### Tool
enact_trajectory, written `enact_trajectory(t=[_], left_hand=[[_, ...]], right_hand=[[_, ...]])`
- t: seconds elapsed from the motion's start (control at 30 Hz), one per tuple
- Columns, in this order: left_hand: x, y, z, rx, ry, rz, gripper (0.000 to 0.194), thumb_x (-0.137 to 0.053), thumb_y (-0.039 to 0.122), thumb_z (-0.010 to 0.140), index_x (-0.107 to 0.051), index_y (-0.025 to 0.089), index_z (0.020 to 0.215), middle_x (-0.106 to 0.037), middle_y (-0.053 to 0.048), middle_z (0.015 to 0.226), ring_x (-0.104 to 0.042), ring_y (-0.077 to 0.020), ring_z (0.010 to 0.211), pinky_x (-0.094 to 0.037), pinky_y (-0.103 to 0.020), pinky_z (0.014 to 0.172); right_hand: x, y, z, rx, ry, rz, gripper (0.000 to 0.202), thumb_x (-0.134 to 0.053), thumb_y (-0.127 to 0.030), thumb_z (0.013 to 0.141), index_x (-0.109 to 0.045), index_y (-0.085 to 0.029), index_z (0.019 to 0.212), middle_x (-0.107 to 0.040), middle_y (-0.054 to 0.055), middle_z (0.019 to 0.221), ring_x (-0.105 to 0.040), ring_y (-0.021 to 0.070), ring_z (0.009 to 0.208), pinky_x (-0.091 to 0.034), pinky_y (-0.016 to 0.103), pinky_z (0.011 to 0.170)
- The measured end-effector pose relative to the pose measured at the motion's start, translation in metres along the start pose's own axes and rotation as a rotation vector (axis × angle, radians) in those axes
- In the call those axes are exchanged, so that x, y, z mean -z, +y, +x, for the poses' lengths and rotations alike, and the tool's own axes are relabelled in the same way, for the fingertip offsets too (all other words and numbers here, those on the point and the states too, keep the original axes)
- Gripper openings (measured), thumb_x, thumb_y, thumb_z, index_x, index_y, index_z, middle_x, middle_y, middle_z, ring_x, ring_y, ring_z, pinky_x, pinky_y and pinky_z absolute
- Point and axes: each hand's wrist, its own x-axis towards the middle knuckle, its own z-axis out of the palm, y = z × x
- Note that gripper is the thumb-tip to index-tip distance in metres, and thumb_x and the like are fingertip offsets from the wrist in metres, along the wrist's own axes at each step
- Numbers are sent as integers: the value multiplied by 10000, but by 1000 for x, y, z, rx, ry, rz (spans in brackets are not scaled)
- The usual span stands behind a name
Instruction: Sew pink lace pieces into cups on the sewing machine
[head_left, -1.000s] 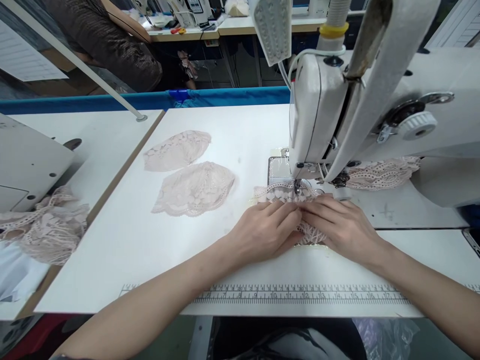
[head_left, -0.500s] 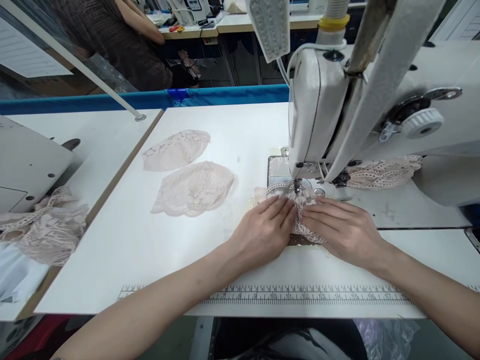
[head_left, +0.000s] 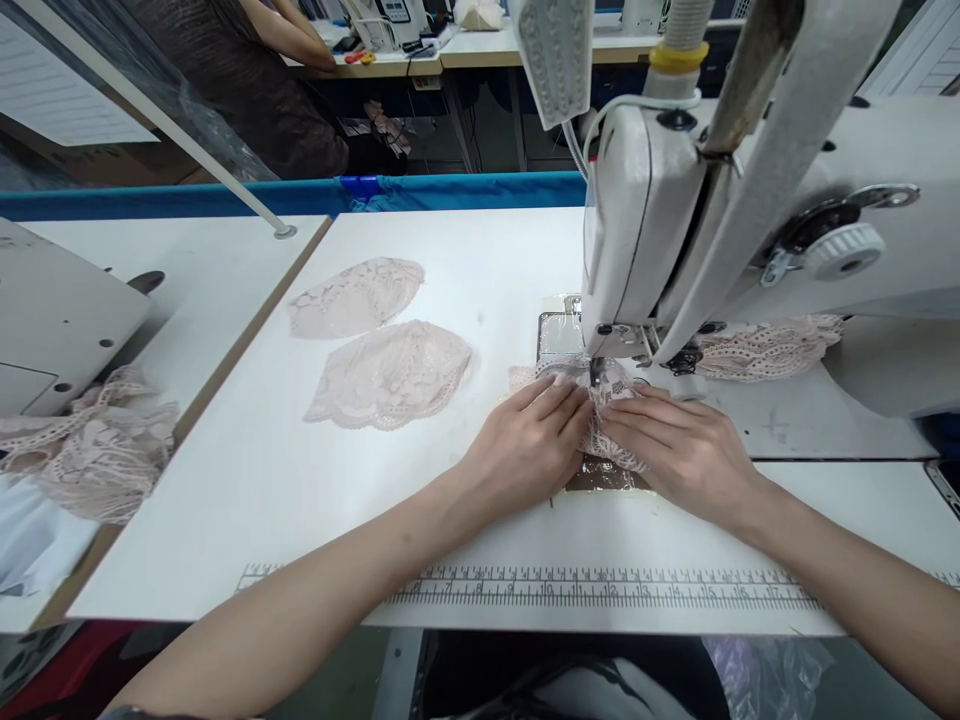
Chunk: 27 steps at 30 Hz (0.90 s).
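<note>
A piece of pale pink lace (head_left: 613, 447) lies under the presser foot (head_left: 596, 372) of a white sewing machine (head_left: 637, 220). My left hand (head_left: 529, 430) presses on the lace from the left, its fingers together and fingertips close to the foot. From the right, my right hand (head_left: 679, 440) holds the lace down with its fingers together. Two cut lace pieces, an upper one (head_left: 360, 297) and a lower one (head_left: 390, 375), lie flat on the white table to the left.
Bunched lace (head_left: 772, 348) sits behind the needle area under the machine arm. Another lace pile (head_left: 112, 455) rests at the far left beside a second machine (head_left: 60, 320). A printed ruler (head_left: 600, 588) runs along the front edge. Beyond the blue rail (head_left: 480, 188) is a person (head_left: 247, 90).
The lace under my hands has moved slightly forward toward the foot, showing more of the brown plate in front. The whole view has shifted a little.
</note>
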Motion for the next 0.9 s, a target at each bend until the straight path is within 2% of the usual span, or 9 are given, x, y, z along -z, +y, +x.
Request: enact_trajectory(t=[0.13, 0.3, 0.67, 0.9], left_hand=[[1, 1, 0, -7, 5, 16, 336, -458, 194, 922, -630, 35, 1163, -662, -142, 1187, -603, -249, 1157, -472, -428, 1042], [1, 6, -3, -25, 25, 3, 295, -493, 148, 898, -652, 44, 1124, -688, -131, 1139, -644, -221, 1090, -478, -402, 1039], [0, 0, 1, 20, 18, 30, 309, -453, 153, 918, -646, 44, 1134, -691, -132, 1128, -645, -218, 1092, -461, -423, 1053], [1, 4, -1, -20, 20, 9, 306, -472, 132, 899, -648, 50, 1135, -679, -116, 1159, -640, -223, 1099, -463, -425, 1055]], right_hand=[[-2, 1, 1, -8, -15, -11, 307, -471, 19, 840, -703, -112, 991, -736, 55, 1024, -690, 180, 967, -568, 338, 860], [-2, 1, 0, 3, -25, -38, 348, -445, 42, 832, -700, -110, 1015, -726, 64, 1056, -681, 183, 996, -571, 328, 832], [-4, 2, 3, -12, -48, -102, 309, -496, -6, 854, -708, -140, 1034, -717, 61, 1088, -689, 179, 931, -551, 299, 727], [-1, -1, 1, 18, -24, -96, 245, -530, -35, 867, -711, -118, 1008, -724, 77, 1066, -676, 182, 984, -532, 317, 795]])
